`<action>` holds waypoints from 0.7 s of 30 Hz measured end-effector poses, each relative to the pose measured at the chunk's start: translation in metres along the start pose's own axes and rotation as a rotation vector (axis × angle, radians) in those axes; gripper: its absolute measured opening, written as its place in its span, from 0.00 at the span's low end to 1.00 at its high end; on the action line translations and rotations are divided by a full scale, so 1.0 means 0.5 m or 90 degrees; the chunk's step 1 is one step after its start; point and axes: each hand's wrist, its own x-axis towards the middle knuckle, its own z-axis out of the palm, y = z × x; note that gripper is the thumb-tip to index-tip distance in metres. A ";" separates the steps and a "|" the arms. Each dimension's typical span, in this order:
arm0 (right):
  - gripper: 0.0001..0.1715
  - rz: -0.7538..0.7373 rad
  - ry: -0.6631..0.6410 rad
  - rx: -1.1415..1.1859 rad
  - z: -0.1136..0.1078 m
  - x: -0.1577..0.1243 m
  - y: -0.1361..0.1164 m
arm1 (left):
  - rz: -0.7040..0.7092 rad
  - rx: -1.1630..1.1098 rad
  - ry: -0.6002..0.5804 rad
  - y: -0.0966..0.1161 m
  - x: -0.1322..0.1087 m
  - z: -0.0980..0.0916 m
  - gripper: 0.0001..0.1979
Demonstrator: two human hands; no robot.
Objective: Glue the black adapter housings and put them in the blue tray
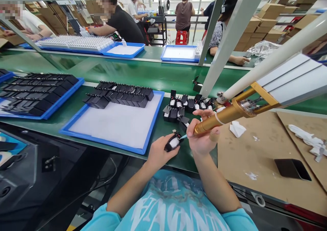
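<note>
My left hand [160,152] grips a small black plastic housing [174,143] with a white part and wires inside. In my right hand [204,139] is a gold-coloured glue dispensing gun [212,123], held tilted. Its pale blue nozzle [184,136] reaches the edge of the housing; I cannot tell whether it touches. Just beyond my hands stand several open black housings [178,111] with white parts and lids up. Left of my left hand lies a blue-rimmed tray [145,148] with rows of black housings [127,94] at its far end.
Another blue tray [46,116] full of black housings is at the left. Brown cardboard [240,159] at the right bears a black hollow case [292,169] and crumpled white paper [237,128]. A slanted metal post [222,43] rises ahead. Co-workers sit beyond the green conveyor belt [143,71].
</note>
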 end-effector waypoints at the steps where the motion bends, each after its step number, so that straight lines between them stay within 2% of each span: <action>1: 0.22 -0.002 0.001 -0.006 0.000 -0.001 -0.001 | 0.001 -0.005 0.002 0.004 0.001 -0.002 0.19; 5: 0.19 -0.007 0.003 -0.025 0.000 -0.004 -0.003 | 0.013 -0.011 0.007 0.012 0.003 -0.008 0.17; 11: 0.23 -0.023 0.015 -0.056 0.009 -0.005 -0.005 | 0.007 -0.019 0.007 0.007 0.000 -0.007 0.19; 17: 0.25 0.013 0.001 -0.029 0.023 -0.009 -0.011 | -0.008 -0.007 0.010 -0.012 0.001 0.010 0.20; 21: 0.26 0.014 -0.001 -0.023 0.037 -0.014 -0.008 | 0.002 -0.008 0.005 -0.009 0.009 0.021 0.20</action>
